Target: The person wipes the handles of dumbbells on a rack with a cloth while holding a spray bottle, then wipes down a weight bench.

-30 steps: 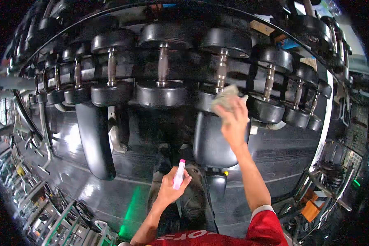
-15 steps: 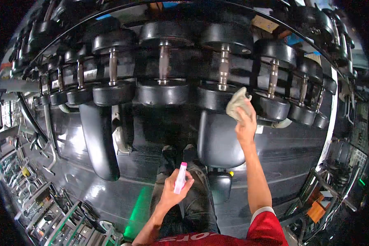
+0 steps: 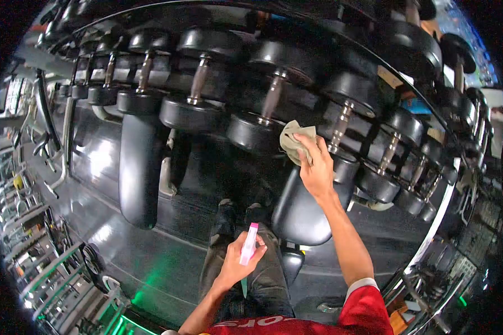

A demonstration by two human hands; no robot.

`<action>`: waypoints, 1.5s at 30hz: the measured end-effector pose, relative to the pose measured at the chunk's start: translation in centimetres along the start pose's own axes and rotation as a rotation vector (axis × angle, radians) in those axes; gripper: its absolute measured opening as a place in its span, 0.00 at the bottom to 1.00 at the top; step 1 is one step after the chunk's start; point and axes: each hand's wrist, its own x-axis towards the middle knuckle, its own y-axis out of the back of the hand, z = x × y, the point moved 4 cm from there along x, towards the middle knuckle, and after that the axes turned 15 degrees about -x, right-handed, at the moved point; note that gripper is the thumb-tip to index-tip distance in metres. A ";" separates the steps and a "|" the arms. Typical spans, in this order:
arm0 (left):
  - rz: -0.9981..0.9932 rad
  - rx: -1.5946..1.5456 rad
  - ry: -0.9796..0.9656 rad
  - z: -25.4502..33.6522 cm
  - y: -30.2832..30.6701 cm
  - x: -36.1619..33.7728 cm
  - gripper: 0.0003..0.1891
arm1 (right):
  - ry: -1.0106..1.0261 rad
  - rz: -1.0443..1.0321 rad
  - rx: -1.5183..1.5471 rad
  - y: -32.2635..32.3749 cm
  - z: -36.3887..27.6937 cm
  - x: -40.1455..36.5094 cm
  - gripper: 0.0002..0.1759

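In my right hand is a crumpled beige cloth, held in front of the dumbbell rack. The cloth is beside the black end of one dumbbell, next to another dumbbell on its right; whether it touches either is unclear. Low in front of my body, my left hand is closed round a pink and white bottle, with its pink top pointing up the view.
A row of black dumbbells with metal handles runs across the rack. Below it stand two padded benches. Gym machines line the left side. An orange box lies at the lower right.
The view has turned, so the rack appears tilted. My right hand and the cloth have moved left relative to the view, toward the neighbouring dumbbell. My left hand still holds the bottle.
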 end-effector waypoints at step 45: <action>0.235 -0.170 -0.079 4.7 11.4 1.2 0.09 | -0.367 -0.329 0.388 -6.6 -3.5 7.7 0.23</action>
